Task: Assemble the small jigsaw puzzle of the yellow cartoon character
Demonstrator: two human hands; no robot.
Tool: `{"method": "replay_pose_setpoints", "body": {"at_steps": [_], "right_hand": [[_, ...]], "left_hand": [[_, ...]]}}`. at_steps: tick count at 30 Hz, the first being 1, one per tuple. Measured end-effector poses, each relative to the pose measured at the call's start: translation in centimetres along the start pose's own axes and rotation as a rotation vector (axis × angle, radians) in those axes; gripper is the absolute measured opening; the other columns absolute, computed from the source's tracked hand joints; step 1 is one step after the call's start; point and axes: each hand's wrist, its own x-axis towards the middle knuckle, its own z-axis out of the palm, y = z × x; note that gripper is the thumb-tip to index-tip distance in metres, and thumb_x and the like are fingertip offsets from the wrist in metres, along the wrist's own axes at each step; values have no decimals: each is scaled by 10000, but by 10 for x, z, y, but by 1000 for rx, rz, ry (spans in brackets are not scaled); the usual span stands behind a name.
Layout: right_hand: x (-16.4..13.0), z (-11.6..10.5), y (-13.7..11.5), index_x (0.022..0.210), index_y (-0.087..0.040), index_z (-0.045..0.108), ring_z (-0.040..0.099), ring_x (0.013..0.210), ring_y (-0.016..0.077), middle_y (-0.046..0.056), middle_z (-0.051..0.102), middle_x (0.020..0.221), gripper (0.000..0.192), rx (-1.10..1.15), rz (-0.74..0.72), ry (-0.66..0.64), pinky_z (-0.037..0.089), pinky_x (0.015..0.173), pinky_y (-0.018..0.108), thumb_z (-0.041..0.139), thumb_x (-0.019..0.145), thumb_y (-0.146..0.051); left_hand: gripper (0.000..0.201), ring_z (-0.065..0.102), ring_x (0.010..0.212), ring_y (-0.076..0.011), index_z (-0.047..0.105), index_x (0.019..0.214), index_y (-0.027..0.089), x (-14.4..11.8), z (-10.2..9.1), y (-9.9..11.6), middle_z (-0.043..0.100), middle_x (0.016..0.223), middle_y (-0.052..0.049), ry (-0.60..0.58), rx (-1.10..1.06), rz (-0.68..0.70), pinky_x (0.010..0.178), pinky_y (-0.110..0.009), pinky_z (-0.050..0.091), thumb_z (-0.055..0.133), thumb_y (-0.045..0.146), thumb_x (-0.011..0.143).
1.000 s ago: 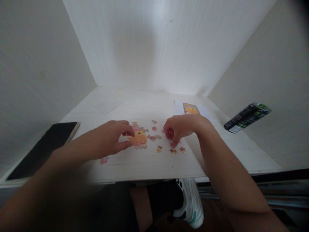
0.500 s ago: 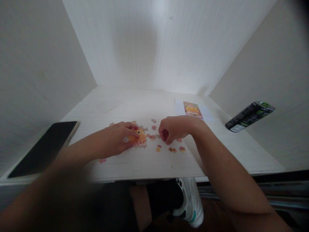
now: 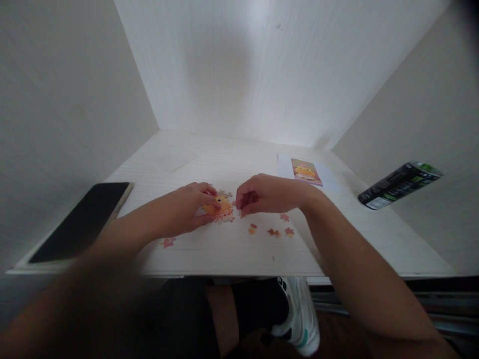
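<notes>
A partly joined jigsaw puzzle point(image 3: 223, 209), yellow and pink with a dark eye spot, lies flat on the white surface. My left hand point(image 3: 192, 205) rests over its left side, thumb and fingers apart and touching it. Just at the puzzle's right edge is my right hand point(image 3: 257, 195), fingertips pinched low on a small jigsaw piece, mostly hidden by the fingers. Loose orange-brown pieces point(image 3: 274, 233) and a pink-and-yellow piece point(image 3: 289, 232) lie nearer the front edge. Pink pieces point(image 3: 169, 243) sit below my left wrist.
A printed picture point(image 3: 306, 171) of a yellow figure lies on paper at the back right. Farther right stands a dark drink can point(image 3: 398, 185), appearing tilted. At the left is a flat black slab point(image 3: 80, 222) with a pale edge. White walls enclose the back and sides.
My right hand has moved left to the puzzle's edge, its fist changing to a fingertip pinch. My left hand stays on the puzzle. The whole view has shifted slightly.
</notes>
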Motion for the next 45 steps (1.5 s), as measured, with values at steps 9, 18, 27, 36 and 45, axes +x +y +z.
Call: {"method": "replay_pose_setpoints", "body": {"at_steps": [9,18,27,36,45], "right_hand": [[23,26,6,880,-159,684,580,638,100,-3,676,736,107,140,-76,34,415,585,219,672,782,-200],[26,34,-1,889,-167,675,546,625,92,-7,654,733,118,20,-55,79,378,586,221,660,796,-237],[25,32,-6,916,-193,744,565,662,104,1,693,774,176,-90,-117,30,387,635,237,713,766,-278],[25,32,-10,893,-204,756,586,653,111,9,724,779,156,-136,-99,42,380,649,250,691,798,-310],[24,31,-14,791,-193,737,534,586,110,1,684,690,239,-207,-14,32,348,590,256,761,725,-421]], "left_hand": [[183,573,1109,-218,731,996,266,0,0,-2,601,1245,-45,30,-4,8,1008,-350,419,598,291,874],[169,575,1087,-201,734,985,284,0,0,-3,609,1213,-31,42,-35,31,1000,-339,417,599,291,883],[164,572,1103,-207,740,961,272,0,-1,-3,609,1236,-36,39,-33,27,1004,-335,414,603,315,882],[160,581,1081,-204,740,970,277,1,0,-3,628,1205,-34,45,-45,52,981,-332,426,612,288,874],[176,581,1087,-207,732,990,260,1,0,-3,617,1206,-46,48,-50,35,989,-336,423,604,302,876]]}}
